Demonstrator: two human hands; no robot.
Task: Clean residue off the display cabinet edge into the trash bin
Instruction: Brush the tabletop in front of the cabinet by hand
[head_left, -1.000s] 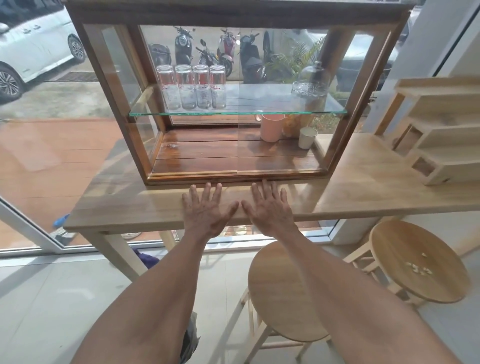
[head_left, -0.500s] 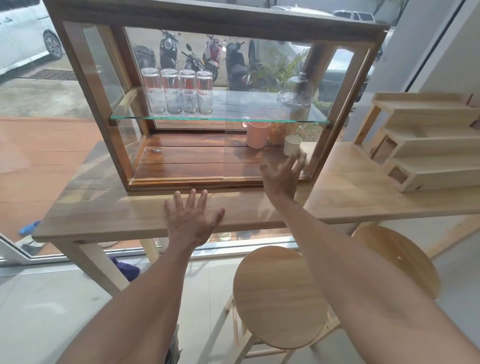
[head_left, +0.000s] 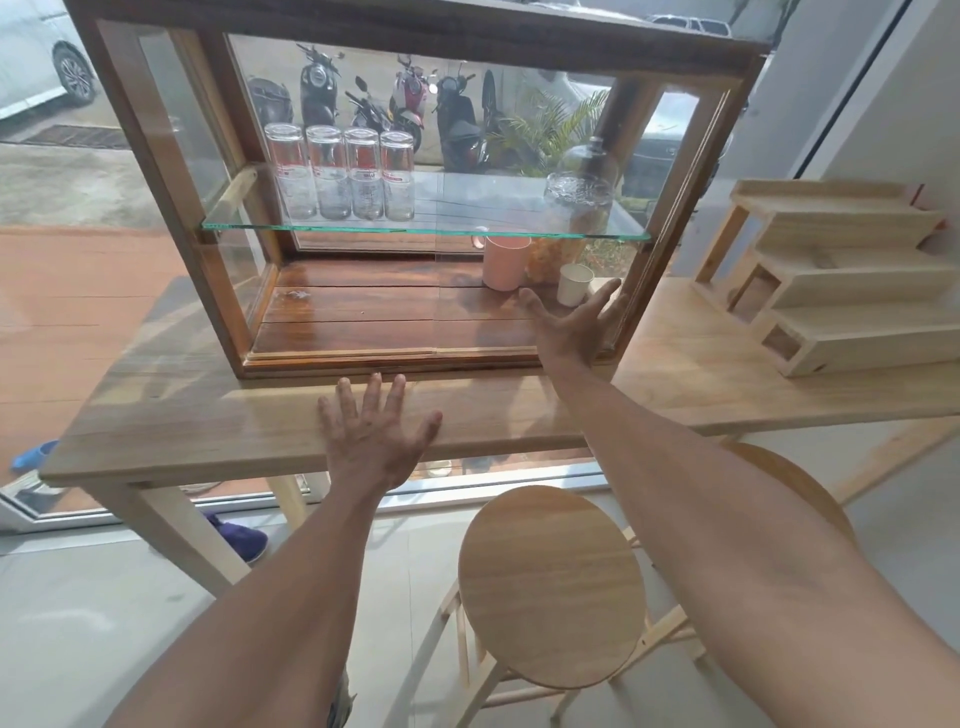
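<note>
A wooden display cabinet (head_left: 156, 171) with glass panes stands on a long wooden table (head_left: 171, 421). Its bottom front edge (head_left: 363, 358) is a dark wooden rail. My left hand (head_left: 374, 431) lies flat on the table just in front of that rail, fingers spread, holding nothing. My right hand (head_left: 569, 325) is raised at the cabinet's lower right front, fingers apart, next to a small white cup (head_left: 574, 283) and a pink cup (head_left: 504, 262) inside. No trash bin is in view.
Several upturned glasses (head_left: 340, 174) and a glass jar (head_left: 579, 200) stand on the cabinet's glass shelf. A stepped wooden rack (head_left: 841, 280) sits on the table at right. Two round wooden stools (head_left: 550, 582) stand below the table edge.
My right hand has lifted off the table and moved right and forward to the cabinet's lower right front. My left hand has stayed flat on the table. The view has moved closer.
</note>
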